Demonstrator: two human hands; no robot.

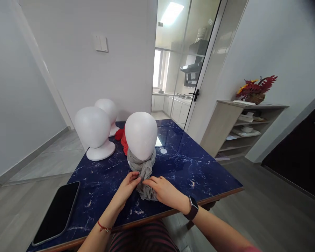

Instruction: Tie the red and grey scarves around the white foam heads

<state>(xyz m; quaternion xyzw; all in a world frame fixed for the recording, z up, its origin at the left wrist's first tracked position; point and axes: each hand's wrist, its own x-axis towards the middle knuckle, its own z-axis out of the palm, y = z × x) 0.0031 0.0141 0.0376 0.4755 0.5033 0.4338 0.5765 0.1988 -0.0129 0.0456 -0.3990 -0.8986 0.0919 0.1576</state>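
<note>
A grey scarf point(146, 169) is wrapped around the neck of a white mannequin head point(141, 134), its loose part hanging in front onto the table. My left hand point(128, 185) pinches the scarf at its left side, just below the crossing under the chin. On the other side, my right hand point(159, 187) has its fingers bent over the scarf's hanging part, with the thumb hidden. Both hands are close together, and the scarf's folds bunch between them. Behind this head, a red cloth point(124, 141) lies partly hidden.
Two more white mannequin heads point(93, 127) point(107, 110) stand at the left on the dark blue marbled table point(183, 168). A black tablet point(58, 213) lies at the near left edge. To the right are a shelf unit point(228, 122) and a glass door point(178, 66).
</note>
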